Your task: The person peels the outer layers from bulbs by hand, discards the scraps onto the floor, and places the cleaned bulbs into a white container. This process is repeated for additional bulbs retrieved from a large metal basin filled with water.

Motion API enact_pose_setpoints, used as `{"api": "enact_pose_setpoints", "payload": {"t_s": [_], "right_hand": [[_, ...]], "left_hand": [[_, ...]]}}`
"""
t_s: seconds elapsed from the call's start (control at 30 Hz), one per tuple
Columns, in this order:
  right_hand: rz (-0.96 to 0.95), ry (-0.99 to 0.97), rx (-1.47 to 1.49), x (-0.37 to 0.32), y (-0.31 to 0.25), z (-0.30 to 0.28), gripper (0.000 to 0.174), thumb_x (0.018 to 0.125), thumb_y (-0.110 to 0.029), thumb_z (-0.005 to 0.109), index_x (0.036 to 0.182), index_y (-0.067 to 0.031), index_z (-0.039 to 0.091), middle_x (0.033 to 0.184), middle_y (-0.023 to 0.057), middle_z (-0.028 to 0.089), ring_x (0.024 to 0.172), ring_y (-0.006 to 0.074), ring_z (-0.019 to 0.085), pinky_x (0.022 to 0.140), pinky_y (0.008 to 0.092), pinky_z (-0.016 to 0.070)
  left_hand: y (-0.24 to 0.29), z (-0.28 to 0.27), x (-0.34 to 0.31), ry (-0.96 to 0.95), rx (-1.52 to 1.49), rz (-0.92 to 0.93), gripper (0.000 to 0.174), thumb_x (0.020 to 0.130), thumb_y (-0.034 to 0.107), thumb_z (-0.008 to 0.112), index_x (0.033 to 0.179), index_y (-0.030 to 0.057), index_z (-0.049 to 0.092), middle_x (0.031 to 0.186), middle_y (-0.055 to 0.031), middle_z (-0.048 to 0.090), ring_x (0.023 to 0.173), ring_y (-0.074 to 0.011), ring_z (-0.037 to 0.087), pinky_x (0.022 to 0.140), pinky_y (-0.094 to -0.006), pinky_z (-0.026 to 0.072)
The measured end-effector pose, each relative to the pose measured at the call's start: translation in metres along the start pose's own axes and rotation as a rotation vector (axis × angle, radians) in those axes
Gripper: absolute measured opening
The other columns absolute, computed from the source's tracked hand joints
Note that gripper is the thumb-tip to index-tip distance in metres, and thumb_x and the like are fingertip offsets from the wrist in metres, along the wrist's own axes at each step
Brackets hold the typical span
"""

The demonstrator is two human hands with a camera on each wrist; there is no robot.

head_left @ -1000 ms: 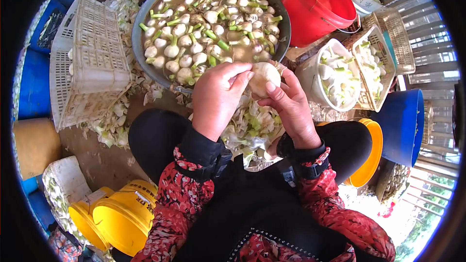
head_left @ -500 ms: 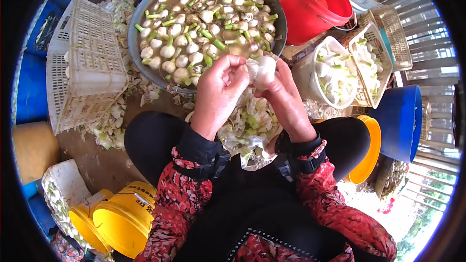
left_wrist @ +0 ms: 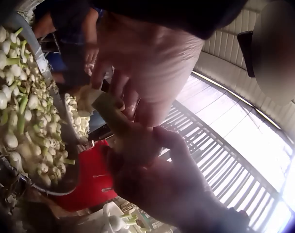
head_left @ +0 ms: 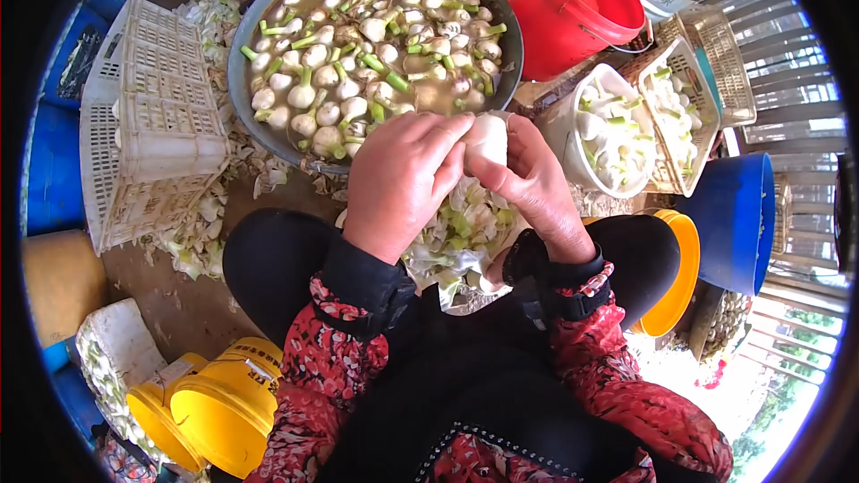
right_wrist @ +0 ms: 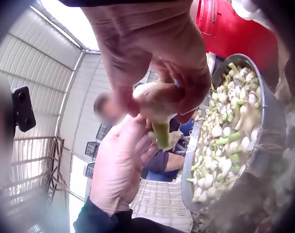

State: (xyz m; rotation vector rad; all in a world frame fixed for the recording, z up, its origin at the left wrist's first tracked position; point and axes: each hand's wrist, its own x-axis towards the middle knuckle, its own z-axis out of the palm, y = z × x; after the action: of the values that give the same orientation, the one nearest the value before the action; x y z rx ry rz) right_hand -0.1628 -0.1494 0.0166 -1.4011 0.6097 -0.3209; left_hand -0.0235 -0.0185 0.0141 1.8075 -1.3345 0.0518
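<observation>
A white garlic bulb (head_left: 488, 139) with a short cut green stem (right_wrist: 161, 134) is between the two hands, above the near rim of the basin. My right hand (head_left: 541, 188) grips the bulb, thumb on the near side and fingers curled round the far side. Curled fingers of my left hand (head_left: 403, 183) pinch at the bulb's outer skin from the other side, and its thumb is mostly hidden in the head view. Beside the stem hangs a pale flap of skin (right_wrist: 174, 140). A round metal basin (head_left: 240, 94) holds many stemmed garlic bulbs (head_left: 344, 89) in murky water.
Peeled skins (head_left: 465, 228) lie heaped between the knees. To the right stand a red bucket (head_left: 559, 22), a white bucket (head_left: 586, 156) of garlic and a blue bin (head_left: 734, 224). A white crate (head_left: 174, 139) and yellow buckets (head_left: 228, 402) are at left.
The left hand has rolled over the bulb, so its back now faces up. The bulb has turned in the right hand, and the loosened skin seen half a second ago is hidden from the head view.
</observation>
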Motion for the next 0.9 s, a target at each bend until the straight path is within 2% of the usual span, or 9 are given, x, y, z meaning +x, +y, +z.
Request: {"api": "enact_pose_setpoints", "payload": {"t_s": [0.17,0.27,0.37,0.47,0.63,0.7,0.8,0.87,0.9], "right_hand": [[0.004,-0.063,-0.135,-0.003,-0.003,-0.002,0.067,0.086,-0.018,0.08,0.139,0.0032,0.045,0.119,0.0119,0.065,0.109,0.0155,0.062,0.096,0.0312,0.0506],[-0.09,-0.242,-0.248,-0.005,-0.009,-0.009,0.065,0.085,-0.012,0.078,0.14,0.0021,0.045,0.121,0.0119,0.064,0.112,0.0144,0.061,0.098,0.032,0.05],[-0.138,-0.26,-0.17,-0.009,-0.011,-0.008,0.067,0.085,-0.01,0.078,0.141,0.0017,0.043,0.124,0.0124,0.062,0.116,0.0158,0.059,0.101,0.0338,0.0492],[-0.18,-0.022,0.091,-0.003,-0.001,0.001,0.069,0.085,-0.01,0.079,0.142,0.0007,0.041,0.126,0.0123,0.06,0.119,0.0177,0.058,0.103,0.0338,0.0488],[-0.218,0.197,-0.125,0.002,0.024,0.008,0.064,0.088,-0.016,0.083,0.136,0.0038,0.044,0.124,0.0128,0.061,0.116,0.0187,0.06,0.098,0.0327,0.0515],[-0.185,0.154,0.017,-0.001,0.016,0.003,0.061,0.088,-0.014,0.082,0.135,0.003,0.046,0.121,0.0114,0.062,0.115,0.018,0.061,0.098,0.0326,0.0515],[-0.178,0.128,0.275,-0.001,0.014,-0.003,0.052,0.09,-0.009,0.079,0.131,0.0009,0.049,0.116,0.009,0.065,0.112,0.0169,0.062,0.097,0.0324,0.0513],[-0.172,0.218,0.212,0.0,0.019,-0.005,0.048,0.091,-0.007,0.077,0.13,0.0005,0.05,0.117,0.0089,0.066,0.113,0.0175,0.062,0.098,0.0329,0.051],[-0.304,0.192,0.169,0.002,0.02,0.0,0.05,0.087,-0.004,0.078,0.128,0.0009,0.05,0.119,0.0086,0.061,0.113,0.0183,0.061,0.099,0.0337,0.0514]], "left_hand": [[0.003,0.003,-0.005,-0.018,0.005,-0.139,0.026,0.084,0.005,0.072,0.11,0.0065,0.072,0.095,-0.0106,0.07,0.087,-0.0311,0.068,0.076,-0.0373,0.0541],[-0.005,0.007,-0.008,-0.005,-0.11,-0.191,0.019,0.09,0.004,0.07,0.109,0.0033,0.069,0.097,-0.0079,0.072,0.086,-0.0231,0.07,0.078,-0.0325,0.0545],[-0.013,0.006,-0.008,0.088,-0.951,-0.577,0.015,0.103,0.008,0.062,0.113,-0.0026,0.064,0.1,-0.0029,0.07,0.089,-0.0075,0.067,0.076,-0.024,0.0545],[-0.008,0.011,-0.008,0.093,-1.105,-0.596,0.019,0.104,0.01,0.06,0.118,-0.0028,0.061,0.108,-0.007,0.07,0.096,-0.0125,0.069,0.085,-0.0276,0.058],[-0.006,0.02,-0.007,0.122,-1.134,-0.671,0.022,0.106,0.016,0.057,0.117,-0.0025,0.06,0.116,-0.0117,0.069,0.105,-0.019,0.069,0.091,-0.0347,0.0583],[-0.005,0.011,-0.003,0.194,-1.181,-0.781,0.027,0.106,0.02,0.056,0.117,-0.0042,0.058,0.12,-0.0192,0.069,0.109,-0.0279,0.071,0.091,-0.0379,0.0594],[-0.019,0.002,-0.006,0.244,-1.072,-0.796,0.033,0.106,0.024,0.054,0.125,-0.0039,0.054,0.121,-0.0219,0.068,0.108,-0.03,0.071,0.091,-0.0398,0.0596],[-0.008,-0.008,-0.004,0.175,-1.06,-0.847,0.042,0.104,0.027,0.061,0.13,-0.0053,0.055,0.119,-0.0193,0.069,0.107,-0.0255,0.071,0.092,-0.0367,0.0585],[-0.005,-0.009,-0.006,-0.068,-0.963,-0.794,0.045,0.103,0.027,0.065,0.132,-0.0055,0.054,0.118,-0.0169,0.069,0.105,-0.0219,0.07,0.09,-0.0338,0.0577]]}}
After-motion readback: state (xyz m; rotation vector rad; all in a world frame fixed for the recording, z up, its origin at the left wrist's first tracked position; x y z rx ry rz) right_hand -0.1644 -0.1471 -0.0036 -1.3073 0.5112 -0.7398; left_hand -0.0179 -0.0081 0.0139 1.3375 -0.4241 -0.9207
